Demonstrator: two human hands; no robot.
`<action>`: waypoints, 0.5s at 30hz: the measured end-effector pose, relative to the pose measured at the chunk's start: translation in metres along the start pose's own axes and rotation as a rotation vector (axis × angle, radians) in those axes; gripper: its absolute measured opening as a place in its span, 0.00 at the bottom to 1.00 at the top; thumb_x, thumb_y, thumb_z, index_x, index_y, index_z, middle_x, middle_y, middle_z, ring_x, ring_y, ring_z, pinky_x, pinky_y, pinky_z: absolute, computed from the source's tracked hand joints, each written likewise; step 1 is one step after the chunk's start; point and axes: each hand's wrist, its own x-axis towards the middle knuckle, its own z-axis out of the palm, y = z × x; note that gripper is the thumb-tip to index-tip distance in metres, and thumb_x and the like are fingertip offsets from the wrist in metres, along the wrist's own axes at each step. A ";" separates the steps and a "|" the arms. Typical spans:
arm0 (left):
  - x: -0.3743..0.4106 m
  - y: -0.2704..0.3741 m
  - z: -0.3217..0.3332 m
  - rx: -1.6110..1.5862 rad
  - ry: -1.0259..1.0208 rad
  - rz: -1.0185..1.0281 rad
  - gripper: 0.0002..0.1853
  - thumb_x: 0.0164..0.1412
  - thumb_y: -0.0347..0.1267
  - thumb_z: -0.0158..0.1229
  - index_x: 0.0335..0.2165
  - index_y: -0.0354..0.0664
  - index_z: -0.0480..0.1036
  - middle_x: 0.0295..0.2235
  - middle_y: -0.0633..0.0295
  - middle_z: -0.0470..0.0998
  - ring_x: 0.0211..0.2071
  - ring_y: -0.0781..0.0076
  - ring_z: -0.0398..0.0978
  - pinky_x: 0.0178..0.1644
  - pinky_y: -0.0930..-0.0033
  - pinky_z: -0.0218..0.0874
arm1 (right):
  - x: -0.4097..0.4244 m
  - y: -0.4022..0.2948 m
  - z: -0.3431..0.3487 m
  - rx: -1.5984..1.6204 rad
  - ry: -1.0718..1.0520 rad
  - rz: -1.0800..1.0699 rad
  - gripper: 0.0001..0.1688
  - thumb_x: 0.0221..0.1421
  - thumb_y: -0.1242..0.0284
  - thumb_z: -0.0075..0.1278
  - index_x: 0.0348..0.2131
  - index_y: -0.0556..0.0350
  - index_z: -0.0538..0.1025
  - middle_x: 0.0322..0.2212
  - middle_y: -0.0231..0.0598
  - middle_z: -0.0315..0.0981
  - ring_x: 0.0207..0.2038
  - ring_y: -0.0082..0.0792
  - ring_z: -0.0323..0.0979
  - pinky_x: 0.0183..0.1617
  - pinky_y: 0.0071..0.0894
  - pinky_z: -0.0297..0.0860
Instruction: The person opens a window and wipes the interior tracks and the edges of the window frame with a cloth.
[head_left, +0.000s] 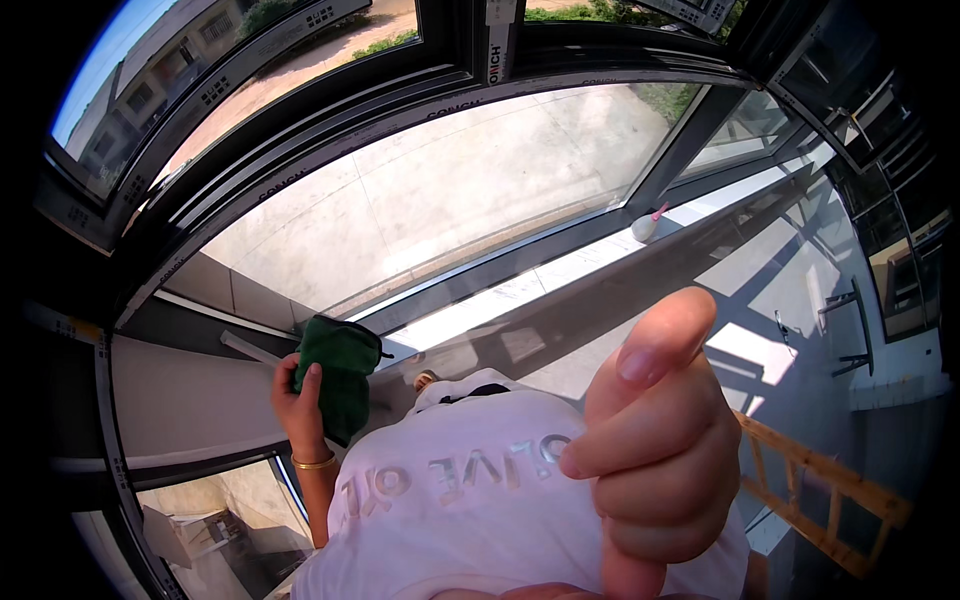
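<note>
My left hand (301, 394), with a gold-coloured bangle at its wrist, grips a green cloth (337, 375) with dark edging. The cloth hangs near the left end of the white window sill (525, 289). A pale strip (247, 346) reaches out beside that hand's fingers; whether the hand holds it too, I cannot tell. Close to the camera, my right hand (660, 442) is raised in front of my white shirt (450, 480). Its fingers are curled in and the thumb lies against them, with nothing visible in the grip. Further along the sill stands a white spray bottle (643, 227) with a pink nozzle.
A large dark-framed window (480, 172) with printed film on its frame curves across the front. On the right, a wooden ladder (825, 480) leans or stands beside me. A dark stand (862, 330) and a small object (784, 330) are on the sunlit floor (697, 330).
</note>
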 end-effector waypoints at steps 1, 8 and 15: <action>-0.007 0.002 0.005 -0.017 -0.005 -0.005 0.09 0.58 0.27 0.61 0.37 0.38 0.72 0.34 0.68 0.74 0.36 0.80 0.67 0.45 0.76 0.59 | -0.003 -0.003 -0.008 0.005 0.004 -0.006 0.22 0.63 0.53 0.46 0.17 0.33 0.65 0.15 0.10 0.60 0.22 0.10 0.66 0.46 0.44 0.49; -0.053 0.011 0.032 -0.021 0.044 0.018 0.09 0.58 0.27 0.62 0.37 0.38 0.73 0.34 0.69 0.74 0.36 0.81 0.67 0.44 0.77 0.60 | -0.022 -0.032 -0.055 -0.036 0.024 0.022 0.22 0.64 0.54 0.45 0.18 0.34 0.65 0.15 0.10 0.60 0.21 0.10 0.65 0.45 0.43 0.49; -0.061 0.033 0.065 -0.159 -0.066 0.019 0.10 0.57 0.27 0.64 0.37 0.37 0.73 0.33 0.70 0.75 0.35 0.82 0.69 0.43 0.78 0.61 | -0.031 -0.014 -0.079 0.058 -0.068 0.034 0.20 0.62 0.54 0.48 0.22 0.43 0.68 0.21 0.22 0.65 0.22 0.22 0.66 0.42 0.42 0.55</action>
